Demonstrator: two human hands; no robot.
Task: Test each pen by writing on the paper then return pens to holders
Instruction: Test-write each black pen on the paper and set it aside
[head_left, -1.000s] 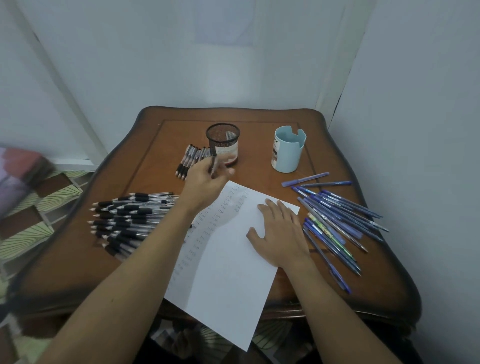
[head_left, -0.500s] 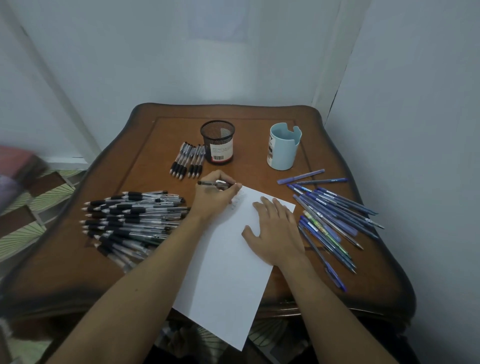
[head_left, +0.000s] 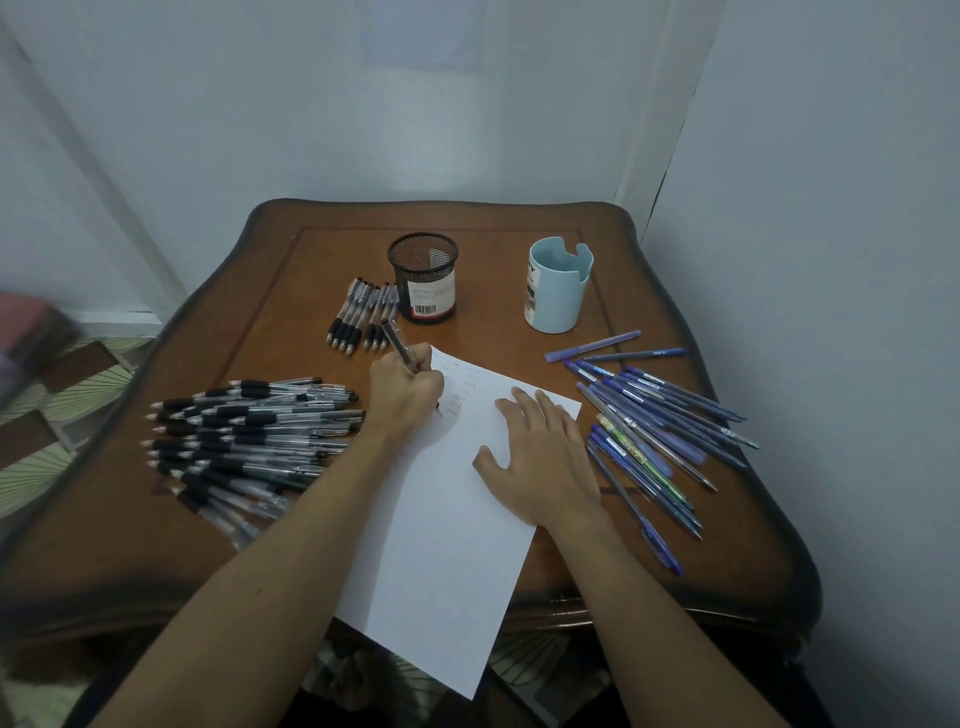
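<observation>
Left hand (head_left: 408, 392) grips a black pen (head_left: 401, 347) to write while right hand (head_left: 537, 457) (fingers spread flat) pins the paper (head_left: 447, 545) against sliding.

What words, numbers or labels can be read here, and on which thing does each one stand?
Nothing here can be read for certain.
Mesh cup: white label with a barcode; its print is too small.
Blue cup: dark letters on its side, turned away and blurred.
Paper: rows of short handwritten words by the pen in the left hand; too small.
Blue pens: barrel print too small.
</observation>
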